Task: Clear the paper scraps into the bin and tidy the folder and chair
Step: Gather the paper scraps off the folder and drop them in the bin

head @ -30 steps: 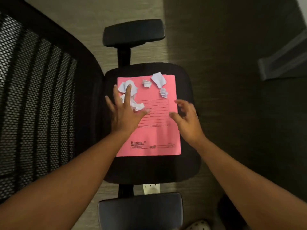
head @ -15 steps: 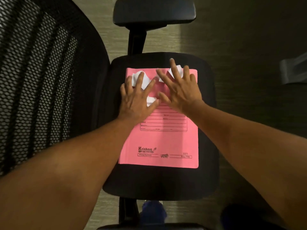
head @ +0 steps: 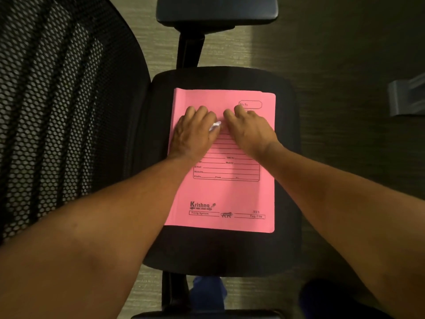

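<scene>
A pink folder [head: 227,199] lies flat on the black seat [head: 220,252] of an office chair. My left hand [head: 194,132] and my right hand [head: 249,128] are cupped side by side on the folder's upper half, fingers curled. A bit of white crumpled paper scraps [head: 215,125] shows between the two hands; the remaining scraps are hidden under them. No loose scrap lies elsewhere on the folder.
The chair's mesh backrest [head: 57,107] fills the left side. One armrest [head: 216,10] is at the top, another at the bottom edge [head: 207,315]. A grey object [head: 407,97] sits on the dark floor at right.
Both hands have drawn together and curled over the scraps, gathering them from the folder's top into one small pile. The camera has moved closer.
</scene>
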Tool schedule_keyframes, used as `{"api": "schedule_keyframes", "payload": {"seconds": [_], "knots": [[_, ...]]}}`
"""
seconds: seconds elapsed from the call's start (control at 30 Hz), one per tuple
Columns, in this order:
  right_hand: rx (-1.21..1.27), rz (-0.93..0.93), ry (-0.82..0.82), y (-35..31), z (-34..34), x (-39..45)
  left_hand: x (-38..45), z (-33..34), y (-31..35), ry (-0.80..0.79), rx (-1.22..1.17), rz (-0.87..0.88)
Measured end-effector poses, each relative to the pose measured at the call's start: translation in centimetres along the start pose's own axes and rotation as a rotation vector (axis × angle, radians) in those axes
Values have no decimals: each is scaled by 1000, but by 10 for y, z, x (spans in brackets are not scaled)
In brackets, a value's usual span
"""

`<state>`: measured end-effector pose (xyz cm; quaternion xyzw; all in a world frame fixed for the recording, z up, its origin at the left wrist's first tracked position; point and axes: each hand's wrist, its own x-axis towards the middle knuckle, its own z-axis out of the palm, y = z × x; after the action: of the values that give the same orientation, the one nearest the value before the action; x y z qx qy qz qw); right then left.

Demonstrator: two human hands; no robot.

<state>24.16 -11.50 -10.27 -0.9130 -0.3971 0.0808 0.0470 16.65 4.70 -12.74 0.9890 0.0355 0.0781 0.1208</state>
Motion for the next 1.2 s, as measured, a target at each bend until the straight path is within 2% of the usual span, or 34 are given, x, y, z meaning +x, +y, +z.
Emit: {"api": "schedule_keyframes", "payload": {"seconds": [0.07, 0.2, 0.3, 0.47, 0.53, 0.57, 0.6, 0.63, 0.73, 0.8, 0.87, 1.07, 1.2], "knots": [[137, 134, 66, -1, 0, 0, 2, -2, 2, 7, -49, -16], [757, 562, 215, -8, -11, 2, 4, -8, 17, 26, -179, -180], [1111, 747, 295, -14, -20, -1, 5, -14, 31, 126, -393, -471], [1964, 968, 245, -10, -46, -27, 6, -31, 39, 336, -1004, -1057], [2156, 965, 262, -2, -53, -42, 0, -42, 42, 314, -1154, -1246], [2170, 958, 293, 3, -57, -50, -5, -47, 44, 280, -1203, -1311], [2086, 946, 319, 8, -58, -58, -12, -51, 47, 249, -1234, -1361], [1879, 910, 319, 11, -58, -66, -18, -55, 49, 225, -1246, -1387], [990, 716, 170, 9, -50, -82, -35, -58, 54, 188, -1242, -1386], [628, 588, 54, 0, -43, -86, -45, -59, 59, 179, -1246, -1377], [345, 444, 18, -9, -34, -83, -52, -59, 64, 172, -1265, -1388], [10, 262, -88, -18, -18, -64, -63, -60, 68, 149, -1306, -1442], [64, 230, -88, -23, -7, -66, -66, -60, 65, 133, -1352, -1502]]}}
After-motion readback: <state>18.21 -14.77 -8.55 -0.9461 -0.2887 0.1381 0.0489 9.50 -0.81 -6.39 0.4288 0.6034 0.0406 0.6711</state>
